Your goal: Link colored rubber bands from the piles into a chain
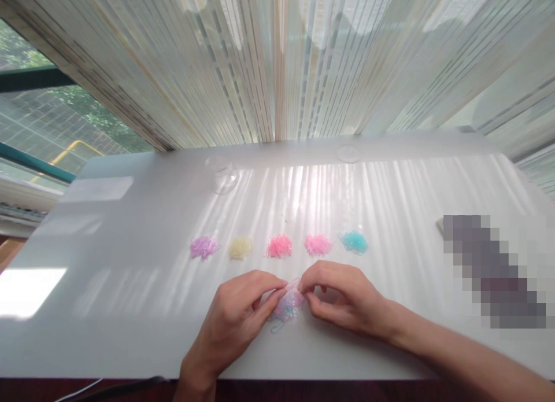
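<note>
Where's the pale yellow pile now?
Head view, left of centre on the table: the pale yellow pile sits between the purple pile and the coral-pink pile.

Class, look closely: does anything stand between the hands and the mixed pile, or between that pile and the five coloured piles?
Nothing visible blocks the left hand or right hand; both are at the mixed pile. Toward the five coloured piles, only the hands themselves intrude. The clear container lies beyond.

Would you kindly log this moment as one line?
left hand: pinching thin loop | right hand: at mixed pile | beyond: five single-colour piles
</note>
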Demonstrator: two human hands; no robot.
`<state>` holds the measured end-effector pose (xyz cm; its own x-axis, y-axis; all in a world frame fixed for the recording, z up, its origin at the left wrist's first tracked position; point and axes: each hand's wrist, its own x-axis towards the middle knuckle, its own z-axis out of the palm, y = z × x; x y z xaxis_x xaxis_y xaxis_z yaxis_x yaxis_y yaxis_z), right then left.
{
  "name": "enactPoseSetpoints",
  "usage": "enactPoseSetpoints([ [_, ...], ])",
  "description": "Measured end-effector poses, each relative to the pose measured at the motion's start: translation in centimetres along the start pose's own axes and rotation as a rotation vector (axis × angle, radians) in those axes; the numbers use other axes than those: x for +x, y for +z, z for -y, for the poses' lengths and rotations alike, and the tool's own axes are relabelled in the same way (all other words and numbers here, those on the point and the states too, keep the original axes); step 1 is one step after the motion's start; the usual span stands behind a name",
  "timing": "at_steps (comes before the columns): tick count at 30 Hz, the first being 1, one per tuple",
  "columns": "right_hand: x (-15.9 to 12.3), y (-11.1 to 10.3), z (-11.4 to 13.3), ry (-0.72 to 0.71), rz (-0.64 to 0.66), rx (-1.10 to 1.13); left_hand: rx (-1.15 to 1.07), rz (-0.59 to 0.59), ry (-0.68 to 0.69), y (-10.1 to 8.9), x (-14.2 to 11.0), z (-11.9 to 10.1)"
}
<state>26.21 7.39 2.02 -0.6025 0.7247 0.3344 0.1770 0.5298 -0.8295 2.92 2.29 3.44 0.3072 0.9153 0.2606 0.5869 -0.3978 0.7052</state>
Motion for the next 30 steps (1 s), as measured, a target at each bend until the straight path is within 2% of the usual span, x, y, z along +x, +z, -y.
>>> enactPoseSetpoints([
  [6, 0.02, -0.17, 0.21, 0.015, 0.005, 0.024, 0.025, -0.005, -0.025, 0.30, 0.23, -0.09],
  [18, -0.20, 0.16, -0.05, 0.158, 0.026, 0.070, -0.032, -0.024, -0.027, 0.71, 0.42, -0.71],
  [30, -0.09, 0.00, -0.07, 0.136, -0.005, 0.030, -0.085, -0.004, -0.063, 0.65, 0.42, -0.44],
])
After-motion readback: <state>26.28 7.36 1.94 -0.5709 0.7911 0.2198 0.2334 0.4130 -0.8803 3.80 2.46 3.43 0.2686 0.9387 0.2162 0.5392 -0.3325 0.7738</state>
